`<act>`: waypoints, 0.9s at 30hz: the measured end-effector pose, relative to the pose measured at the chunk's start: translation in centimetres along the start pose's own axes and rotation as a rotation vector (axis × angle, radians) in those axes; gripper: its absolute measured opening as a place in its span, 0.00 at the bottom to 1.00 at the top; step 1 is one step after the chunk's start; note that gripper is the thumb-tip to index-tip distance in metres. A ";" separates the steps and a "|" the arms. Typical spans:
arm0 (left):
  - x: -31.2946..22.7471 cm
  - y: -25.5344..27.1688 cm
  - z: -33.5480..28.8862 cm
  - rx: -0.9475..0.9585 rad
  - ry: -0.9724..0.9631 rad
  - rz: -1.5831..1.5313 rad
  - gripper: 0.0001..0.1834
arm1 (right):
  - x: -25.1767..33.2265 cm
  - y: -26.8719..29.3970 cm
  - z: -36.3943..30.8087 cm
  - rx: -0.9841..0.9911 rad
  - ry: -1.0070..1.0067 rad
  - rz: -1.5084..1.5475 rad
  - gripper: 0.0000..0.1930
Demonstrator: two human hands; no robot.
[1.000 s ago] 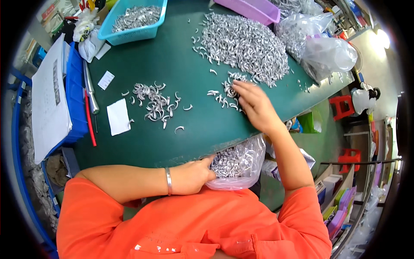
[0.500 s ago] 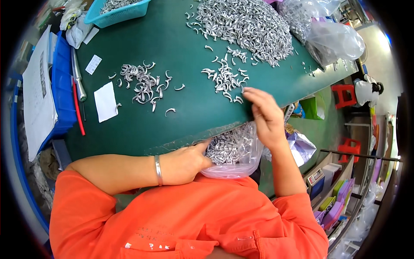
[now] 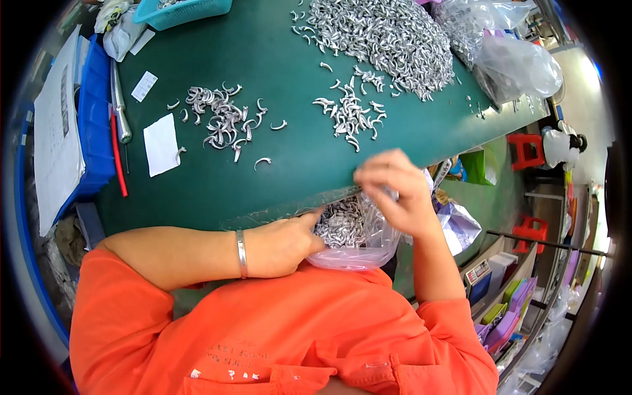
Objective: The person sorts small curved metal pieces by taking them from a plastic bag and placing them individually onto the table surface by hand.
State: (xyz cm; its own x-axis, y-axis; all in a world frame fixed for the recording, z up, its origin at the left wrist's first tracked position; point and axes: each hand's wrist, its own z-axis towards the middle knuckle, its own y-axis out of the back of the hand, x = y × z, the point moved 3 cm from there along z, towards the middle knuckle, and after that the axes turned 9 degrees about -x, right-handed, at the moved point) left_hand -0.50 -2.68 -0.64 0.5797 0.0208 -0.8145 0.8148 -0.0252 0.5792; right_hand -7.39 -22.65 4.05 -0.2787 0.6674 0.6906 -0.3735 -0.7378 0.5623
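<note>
Hanging just below the table's near edge, mouth open: a clear plastic bag [image 3: 355, 259], part filled with curved silvery metal pieces [image 3: 339, 225]. Left hand [image 3: 283, 247] at the bag's left side, fingers seemingly closed on the rim, though some tips are hidden. Right hand [image 3: 396, 191] over the bag's right side, fingers bent, narrow gap to the thumb; motion blur, so cannot tell whether it holds anything.

Handling, by judgement: bag film limp, thin, slick—best held by a gathered rim, with support beneath as the load would sag. Pieces probably stiff, light singly, weighty in bulk; smooth finish may slip, so pinch mid-curve. Tapered ends could snag the film.

Outward on the green tabletop [image 3: 197, 191]: small cluster [image 3: 352, 115] beyond the right hand, larger heap [image 3: 388, 43] past it, looser cluster [image 3: 224, 117] to the left. Farther left, white paper slip [image 3: 161, 146], red rod [image 3: 118, 155], blue bin [image 3: 97, 138]. Top left—turquoise basket [image 3: 184, 14], cut by the view's edge.
</note>
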 end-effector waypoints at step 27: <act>0.1 0.0 0.0 0.060 0.010 0.008 0.22 | -4.0 0.1 2.3 -0.331 -0.135 -0.374 0.04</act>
State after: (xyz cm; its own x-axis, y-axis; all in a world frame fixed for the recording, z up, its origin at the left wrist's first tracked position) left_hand -0.48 -2.70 -0.70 0.5866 0.0299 -0.8094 0.8083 -0.0849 0.5826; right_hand -4.29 -25.64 2.38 0.0363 0.8441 0.5350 -0.6920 -0.3651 0.6228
